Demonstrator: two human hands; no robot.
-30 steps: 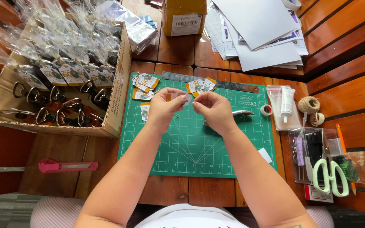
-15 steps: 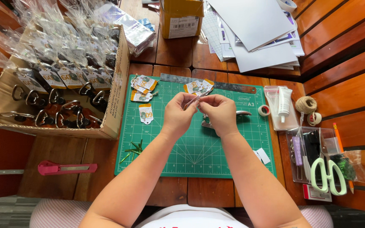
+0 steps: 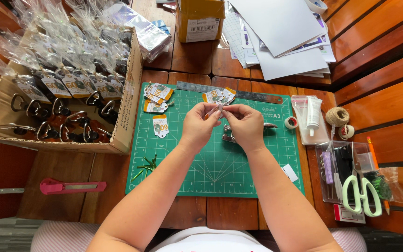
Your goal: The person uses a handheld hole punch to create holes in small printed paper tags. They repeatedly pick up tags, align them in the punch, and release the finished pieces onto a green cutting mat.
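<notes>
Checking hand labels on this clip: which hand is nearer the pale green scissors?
Right. The right hand is mid-mat, well left of the pale green scissors; the left hand is farther left.

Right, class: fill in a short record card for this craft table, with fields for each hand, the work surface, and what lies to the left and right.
Left hand: left hand pinches one end of a small paper tag
Right hand: right hand pinches the tag's other end
Work surface: green cutting mat on a wooden table
On the mat: loose printed tags, steel ruler, metal hole punch partly hidden under the hands
Left side: cardboard box of wrapped heart-shaped keyrings, pink utility knife
Right side: glue tube, twine, pale green scissors
</notes>
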